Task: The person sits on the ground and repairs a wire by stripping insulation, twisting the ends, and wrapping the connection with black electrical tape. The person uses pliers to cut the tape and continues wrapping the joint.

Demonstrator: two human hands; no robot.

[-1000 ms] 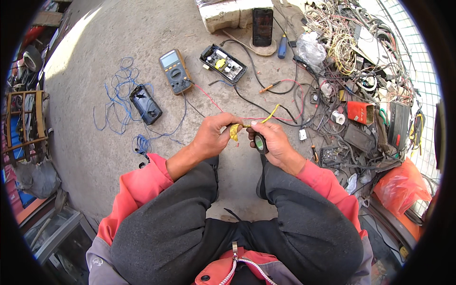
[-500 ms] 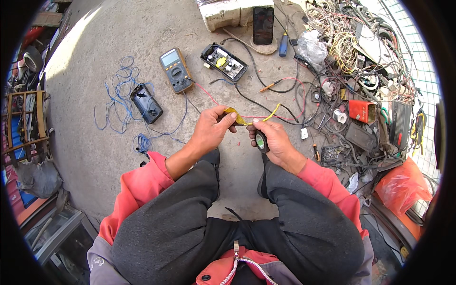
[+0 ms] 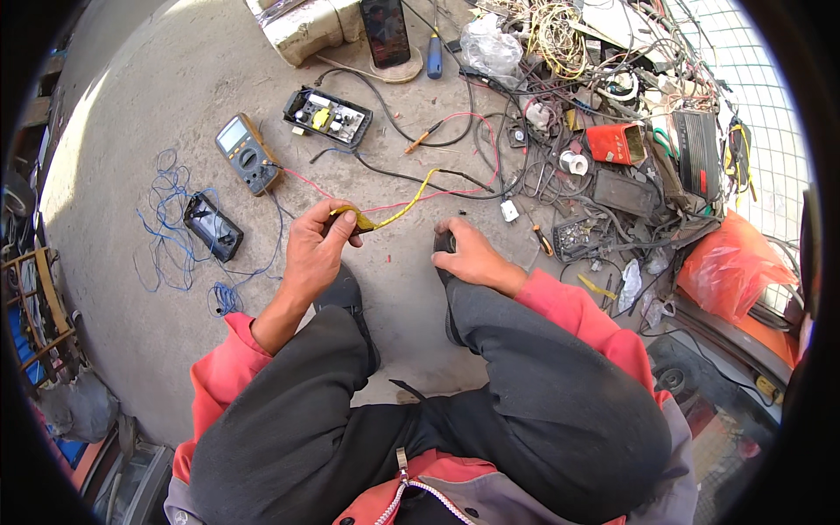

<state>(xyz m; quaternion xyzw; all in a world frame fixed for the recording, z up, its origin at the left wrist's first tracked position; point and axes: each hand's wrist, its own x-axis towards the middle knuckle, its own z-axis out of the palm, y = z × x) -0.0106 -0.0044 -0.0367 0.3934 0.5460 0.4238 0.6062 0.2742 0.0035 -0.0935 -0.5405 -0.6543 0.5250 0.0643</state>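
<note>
Wire (image 3: pixel 408 207), yellow-covered, extends forward-right from the person's left hand (image 3: pixel 319 247), which pinches it; right hand (image 3: pixel 478 255) curls apart, contents unclear. Wire handling seems underway; the next move likely needs a steady left pinch.

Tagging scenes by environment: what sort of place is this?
Probably an informal electronics repair or salvage spot: there's a multimeter, an opened device with its components exposed, and a heap of tangled wires and scrap.

A red plastic bag (image 3: pixel 733 267) lies near a wire mesh (image 3: pixel 768 101).
</note>
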